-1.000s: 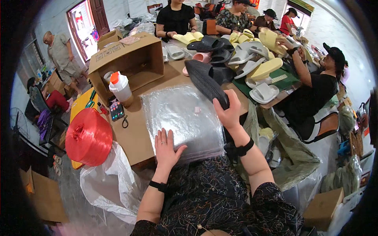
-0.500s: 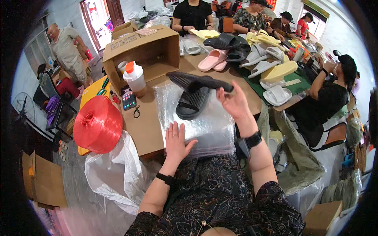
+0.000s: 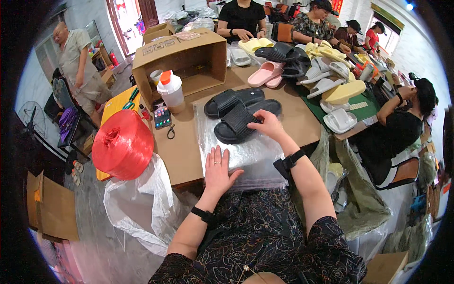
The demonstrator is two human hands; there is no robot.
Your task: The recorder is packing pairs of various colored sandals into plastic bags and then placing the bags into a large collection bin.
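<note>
Two black ribbed slide slippers lie side by side on a stack of clear plastic bags (image 3: 257, 158). The far slipper (image 3: 224, 103) points its strap end to the left, behind the near slipper (image 3: 231, 130). My right hand (image 3: 267, 125) pinches the right edge of the near slipper's strap with thumb and fingers; part of its sole is hidden behind the hand. On the bags' near left part rests my left hand (image 3: 218, 171), flat, fingers stretched and thumb apart, holding nothing.
Left of the bags are a phone (image 3: 162, 117), a bottle (image 3: 171, 92), a red twine roll (image 3: 124, 144) and a cardboard box (image 3: 189, 54). Pink slippers (image 3: 264, 74) and piled slippers (image 3: 338, 90) lie beyond, right. Co-workers sit around; a white sack (image 3: 142, 203) hangs at the table's front.
The slipper my right hand held raised now lies on the bags behind the other one. My right hand has come down to the near slipper's strap. My left hand stays flat.
</note>
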